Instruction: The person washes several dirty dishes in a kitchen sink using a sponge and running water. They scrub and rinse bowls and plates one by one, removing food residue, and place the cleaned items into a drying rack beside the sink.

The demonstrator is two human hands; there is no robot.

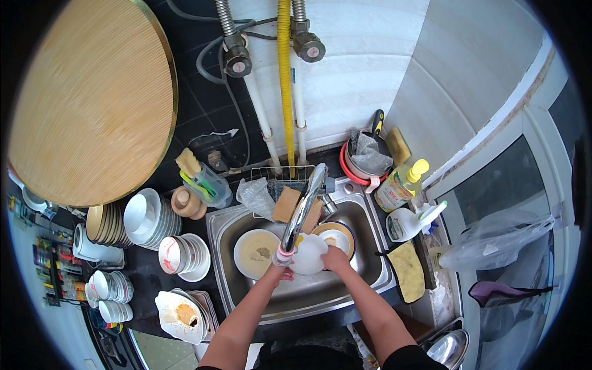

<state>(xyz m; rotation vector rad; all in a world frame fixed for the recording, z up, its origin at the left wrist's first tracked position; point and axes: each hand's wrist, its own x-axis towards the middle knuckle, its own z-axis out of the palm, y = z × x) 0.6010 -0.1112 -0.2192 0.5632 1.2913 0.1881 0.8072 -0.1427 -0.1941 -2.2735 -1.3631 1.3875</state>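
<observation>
My right hand (336,259) grips the right rim of a white dish (309,255), tilted over the stainless steel sink (296,305). At the dish's left edge is my left hand (279,276), its fingers curled at the rim and partly hidden by the faucet tip. The chrome faucet (304,206) arches over the dish. On the sink's left side sits a white bowl (255,245) of cloudy liquid with dark bits in it. Behind my right hand, a small white bowl (340,239) rests inside a yellowish, dark-rimmed bowl (352,231).
Left of the sink are stacked bowls (159,222) and soiled dishes (178,317). A wire rack (256,173) with cloths stands behind the faucet. To the right are a detergent bottle (397,187), a spray bottle (403,225) and a yellow cloth (407,273).
</observation>
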